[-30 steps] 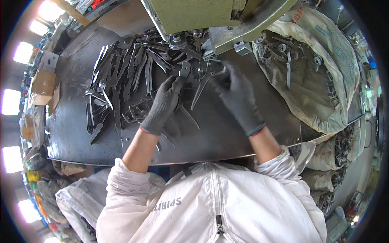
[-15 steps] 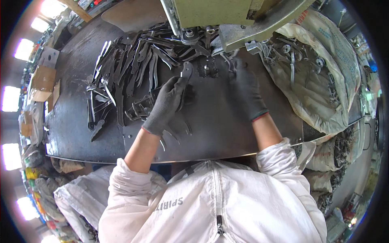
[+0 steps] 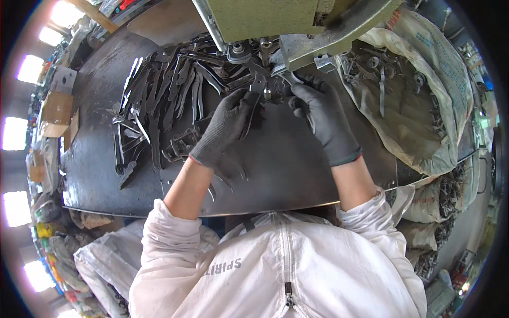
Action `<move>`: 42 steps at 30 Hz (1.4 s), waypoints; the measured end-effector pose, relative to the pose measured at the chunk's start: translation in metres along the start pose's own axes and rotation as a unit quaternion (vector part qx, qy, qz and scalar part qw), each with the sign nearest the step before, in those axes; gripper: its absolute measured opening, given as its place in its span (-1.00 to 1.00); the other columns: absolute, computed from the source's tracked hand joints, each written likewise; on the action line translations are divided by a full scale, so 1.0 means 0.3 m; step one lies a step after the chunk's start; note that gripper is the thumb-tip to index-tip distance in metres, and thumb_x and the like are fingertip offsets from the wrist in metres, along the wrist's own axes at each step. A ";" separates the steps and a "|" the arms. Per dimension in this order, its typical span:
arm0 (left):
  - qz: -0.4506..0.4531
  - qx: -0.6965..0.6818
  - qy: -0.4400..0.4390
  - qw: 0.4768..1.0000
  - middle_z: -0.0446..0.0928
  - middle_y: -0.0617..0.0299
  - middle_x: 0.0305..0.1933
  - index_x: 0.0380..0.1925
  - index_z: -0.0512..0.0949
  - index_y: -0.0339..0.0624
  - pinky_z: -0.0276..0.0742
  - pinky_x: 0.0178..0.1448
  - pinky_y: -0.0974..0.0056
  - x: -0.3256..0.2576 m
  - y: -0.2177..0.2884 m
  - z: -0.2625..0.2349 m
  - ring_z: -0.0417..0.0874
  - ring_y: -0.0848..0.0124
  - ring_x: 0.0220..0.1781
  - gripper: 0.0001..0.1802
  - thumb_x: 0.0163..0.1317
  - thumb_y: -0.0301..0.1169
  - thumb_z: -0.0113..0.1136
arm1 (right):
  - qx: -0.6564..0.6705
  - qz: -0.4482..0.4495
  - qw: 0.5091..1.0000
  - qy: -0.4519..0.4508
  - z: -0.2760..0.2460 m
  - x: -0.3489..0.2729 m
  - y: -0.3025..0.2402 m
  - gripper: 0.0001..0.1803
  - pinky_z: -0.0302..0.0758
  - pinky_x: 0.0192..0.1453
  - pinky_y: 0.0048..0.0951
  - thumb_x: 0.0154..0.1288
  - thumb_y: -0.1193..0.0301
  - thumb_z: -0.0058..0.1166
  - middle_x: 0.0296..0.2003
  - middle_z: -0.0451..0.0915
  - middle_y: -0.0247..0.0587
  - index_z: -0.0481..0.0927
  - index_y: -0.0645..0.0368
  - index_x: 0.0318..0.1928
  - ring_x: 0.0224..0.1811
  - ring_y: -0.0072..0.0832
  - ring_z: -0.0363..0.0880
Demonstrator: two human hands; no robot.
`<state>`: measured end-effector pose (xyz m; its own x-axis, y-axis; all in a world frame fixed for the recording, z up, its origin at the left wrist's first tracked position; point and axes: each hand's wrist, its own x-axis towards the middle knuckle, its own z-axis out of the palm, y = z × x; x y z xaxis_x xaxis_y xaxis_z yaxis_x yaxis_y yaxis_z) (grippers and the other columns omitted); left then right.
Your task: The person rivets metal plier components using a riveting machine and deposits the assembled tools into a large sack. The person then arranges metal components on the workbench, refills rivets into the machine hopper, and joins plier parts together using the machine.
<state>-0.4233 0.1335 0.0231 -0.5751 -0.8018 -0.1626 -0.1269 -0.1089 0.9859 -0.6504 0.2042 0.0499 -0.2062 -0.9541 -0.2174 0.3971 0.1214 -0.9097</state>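
Grey-gloved left hand [image 3: 221, 127], fingers closed on a flat dark-steel plate [image 3: 258, 84], now nears the upright silver pin [image 3: 267, 95]; right hand [image 3: 328, 116] grips a grey-metal strip [image 3: 312, 123].

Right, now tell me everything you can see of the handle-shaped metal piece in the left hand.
The handle-shaped metal piece is dark grey, narrow and flat-looking, with a rounded upper end and a bright patch along its left edge. The gloved left hand grips it, the fingers hiding its middle; part of it shows lower down along the hand's right side. It leans slightly right toward the top, just left of a small silver pin. Whether they touch is unclear.
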 end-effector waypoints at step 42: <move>-0.075 0.379 0.119 0.915 0.75 -0.23 -0.11 0.05 0.66 -0.36 0.62 0.03 -0.07 0.018 0.108 -0.459 0.80 -0.09 -0.06 -0.47 0.26 -0.14 0.43 | -0.113 0.076 0.991 -0.013 -0.007 0.011 0.129 -0.67 0.54 -0.37 -0.58 0.56 0.37 0.21 -0.23 0.73 -0.32 0.63 0.23 0.22 -0.42 -0.69 0.61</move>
<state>-0.3192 0.0448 0.0596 -0.3237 -0.9264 -0.1925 -0.7656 0.1370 0.6286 -0.6377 0.2065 0.0133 -0.1353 -0.9266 -0.3508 0.2114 0.3189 -0.9239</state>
